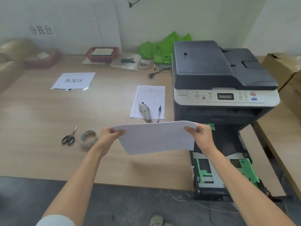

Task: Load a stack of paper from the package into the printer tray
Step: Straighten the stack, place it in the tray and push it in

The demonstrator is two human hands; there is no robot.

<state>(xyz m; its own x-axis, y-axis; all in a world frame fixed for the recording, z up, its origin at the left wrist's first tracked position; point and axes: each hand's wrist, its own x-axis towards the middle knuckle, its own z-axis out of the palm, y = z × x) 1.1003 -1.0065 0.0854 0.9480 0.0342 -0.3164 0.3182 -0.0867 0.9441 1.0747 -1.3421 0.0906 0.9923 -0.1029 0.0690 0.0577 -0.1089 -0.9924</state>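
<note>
A thin stack of white paper [156, 137] hangs in the air above the table's front right part, bowed slightly upward. My left hand [109, 136] grips its left edge and my right hand [200, 136] grips its right edge. Just right of the stack and below it, the printer tray [216, 178] is pulled out over the table edge, with green guides inside and no paper visible in it. My right forearm crosses over the tray. The dark printer [223, 82] stands behind the tray. No paper package can be made out.
On the wooden table [40, 119] lie scissors [69, 137], a tape roll [88, 137], a printed form [149, 101] with a pen and a small white tool, a labelled sheet [74, 80], a red basket [101, 53] and a cardboard box [283, 66] at right.
</note>
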